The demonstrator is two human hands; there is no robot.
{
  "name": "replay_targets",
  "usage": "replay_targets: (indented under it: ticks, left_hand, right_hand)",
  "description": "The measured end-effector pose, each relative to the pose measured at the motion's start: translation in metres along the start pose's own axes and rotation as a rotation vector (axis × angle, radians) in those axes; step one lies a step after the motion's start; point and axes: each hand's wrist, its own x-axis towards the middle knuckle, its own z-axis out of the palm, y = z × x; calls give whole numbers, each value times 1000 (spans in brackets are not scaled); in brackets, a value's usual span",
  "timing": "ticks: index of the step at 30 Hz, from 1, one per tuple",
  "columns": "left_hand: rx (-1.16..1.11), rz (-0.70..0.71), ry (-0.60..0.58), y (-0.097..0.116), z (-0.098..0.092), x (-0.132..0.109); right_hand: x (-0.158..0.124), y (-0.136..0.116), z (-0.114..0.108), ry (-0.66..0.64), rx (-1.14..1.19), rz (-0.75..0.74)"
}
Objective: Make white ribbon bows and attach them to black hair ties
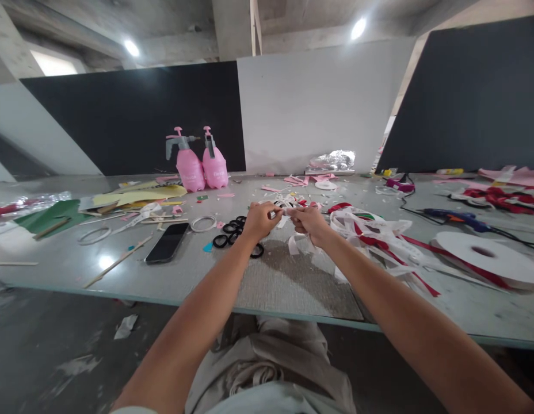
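Observation:
Over a grey mat (pixel 301 287) at the middle of the table, both my hands are closed in a pinch close together. My left hand (pixel 262 221) and my right hand (pixel 309 223) grip a thin white ribbon (pixel 294 245), whose loose tail hangs below the right fingers. The short stretch between the fingertips is small and partly hidden. Black rings (pixel 232 227) lie beside and under my left wrist. To the right of my right hand spreads a tangled heap of white and red ribbons (pixel 366 230).
A white ribbon spool (pixel 487 259) and a glue gun (pixel 459 218) lie at right. At left are a phone (pixel 167 242), sticks (pixel 118 263) and coloured sheets (pixel 140 194). Two pink spray bottles (pixel 190 169) stand at the back, near crumpled foil (pixel 334 161).

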Motion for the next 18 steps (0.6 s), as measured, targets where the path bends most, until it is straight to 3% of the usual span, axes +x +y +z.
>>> replay_targets:
  ticks: [14,18]
  left_hand:
    - [131,82,-40,-1,-5,2]
    - [-17,32,-12,-3,-2,1]
  right_hand:
    - [-6,-1,5,-76,42,50]
    - [-8,-2,5,-84,83,29]
